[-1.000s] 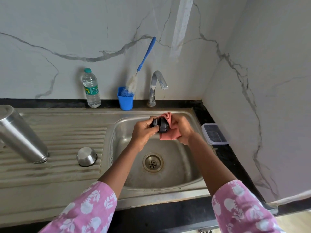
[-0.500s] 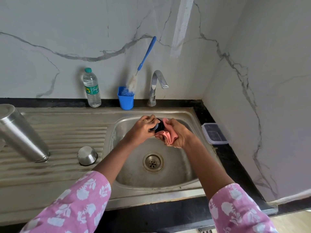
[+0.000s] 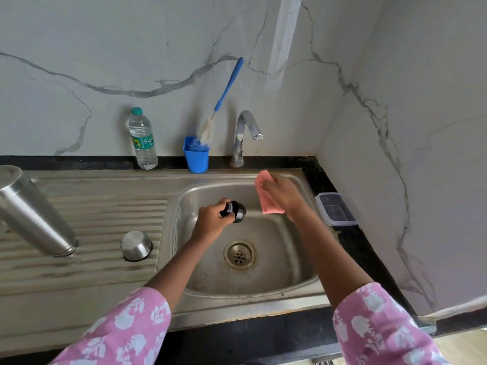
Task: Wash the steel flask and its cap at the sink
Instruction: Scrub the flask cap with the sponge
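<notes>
Fingers (image 3: 220, 205) on my left hand (image 3: 210, 219) are curled tight round the black cap (image 3: 235, 212), holding it up over the sink bowl (image 3: 263, 283), a bit behind the drain (image 3: 239, 254). My right hand (image 3: 284, 196) is higher up near the back right corner of the bowl, gripping a pink cloth (image 3: 267, 204) that hangs down from it. Cloth and cap aren't touching: there's a clear gap, with the cap off to the left of the cloth.

Everything else, biggest first. The ribbed drainboard (image 3: 105, 212) runs left of the bowl. The steel flask (image 3: 31, 212) sits mouth-down on it at the far left, leaning in this view, well away from both hands. The tap (image 3: 243, 135) is behind the bowl, spout pointing right. A water bottle (image 3: 143, 139) stands against the wall, and just right of it is a blue cup (image 3: 196, 158) with a bottle brush (image 3: 226, 93) sticking out, leaning on the wall. A lidded plastic box (image 3: 336, 208) sits on the counter right of the sink. Smallest is the steel cup lid (image 3: 136, 245), upside down on the drainboard between flask and bowl.
</notes>
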